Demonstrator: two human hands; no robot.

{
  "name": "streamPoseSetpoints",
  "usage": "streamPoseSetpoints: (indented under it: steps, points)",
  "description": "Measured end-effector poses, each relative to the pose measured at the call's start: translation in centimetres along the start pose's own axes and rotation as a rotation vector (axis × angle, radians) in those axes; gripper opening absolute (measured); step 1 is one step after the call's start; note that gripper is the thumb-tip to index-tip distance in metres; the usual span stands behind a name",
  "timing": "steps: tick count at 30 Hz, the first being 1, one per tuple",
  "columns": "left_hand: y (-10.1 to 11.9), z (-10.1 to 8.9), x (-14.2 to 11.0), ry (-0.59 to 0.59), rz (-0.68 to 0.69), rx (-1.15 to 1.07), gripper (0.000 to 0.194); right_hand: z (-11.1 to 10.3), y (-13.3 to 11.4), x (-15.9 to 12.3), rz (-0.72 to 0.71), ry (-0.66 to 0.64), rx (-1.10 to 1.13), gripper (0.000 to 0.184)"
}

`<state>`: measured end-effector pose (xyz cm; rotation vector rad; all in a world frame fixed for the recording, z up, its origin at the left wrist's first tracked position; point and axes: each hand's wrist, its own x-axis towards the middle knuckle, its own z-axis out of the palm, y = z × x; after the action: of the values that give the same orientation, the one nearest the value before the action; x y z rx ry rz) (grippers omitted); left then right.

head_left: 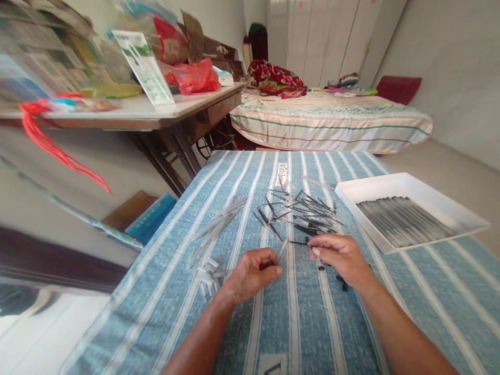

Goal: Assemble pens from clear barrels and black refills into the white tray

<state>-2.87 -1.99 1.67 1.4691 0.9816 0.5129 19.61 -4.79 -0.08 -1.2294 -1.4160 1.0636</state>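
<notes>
My left hand (pixel 255 272) is closed, thumb and fingers pinching a short clear pen barrel (pixel 284 247) that tilts up between the hands. Opposite it, my right hand (pixel 341 255) pinches a thin black pen refill (pixel 297 242), which points left toward the barrel without visibly touching it. Just beyond the hands lies a loose pile of dark refills (pixel 312 211). Clear pen tubes (pixel 222 224) lie in a bundle to the left. Short whitish caps (pixel 209 276) are heaped beside my left wrist. Small black parts (pixel 342 283) lie under and near my right hand.
A white open box (pixel 414 179) on the right holds a row of pens (pixel 404 221). The striped cloth (pixel 187 312) covers the table. A cluttered sewing table (pixel 175 107) stands at the left, with red cords (pixel 58 146) hanging off it. A bed (pixel 332 120) is behind.
</notes>
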Motion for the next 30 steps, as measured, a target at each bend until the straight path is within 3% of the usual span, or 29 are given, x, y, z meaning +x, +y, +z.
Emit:
streamPoseSetpoints:
  steps: [4,8,30]
  points:
    - [-0.4,0.3,-0.2,-0.120,-0.006,0.038,0.017,1.3,0.1,0.0,0.009,0.008,0.322,0.010]
    - [-0.5,0.5,-0.3,-0.177,-0.017,0.072,0.018,1.9,-0.2,-0.1,-0.003,-0.021,0.498,0.009]
    - [-0.1,0.5,-0.4,-0.190,-0.015,0.076,0.017,2.3,-0.1,-0.3,0.047,-0.041,0.412,0.016]
